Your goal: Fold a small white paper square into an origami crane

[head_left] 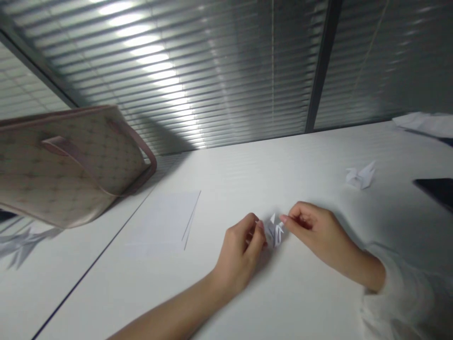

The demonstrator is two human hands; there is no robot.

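Observation:
Between my hands, just above the white table, is a small folded white paper figure [274, 232], shaped like an origami crane. My left hand [244, 248] pinches its left side between thumb and fingers. My right hand [311, 224] has its thumb and forefinger pressed together on a tip at the figure's upper right. Parts of the figure are covered by my left fingertips. A second origami crane [361, 176] in white paper stands on the table to the right, beyond my right hand.
Left of my hands lie several white paper sheets [163, 224]. A beige patterned handbag [71, 165] stands at the left, with crumpled paper [24, 241] below it. A dark flat object [435, 189] and white paper [424, 123] lie at the right. Window blinds [230, 71] rise behind the table [226, 179].

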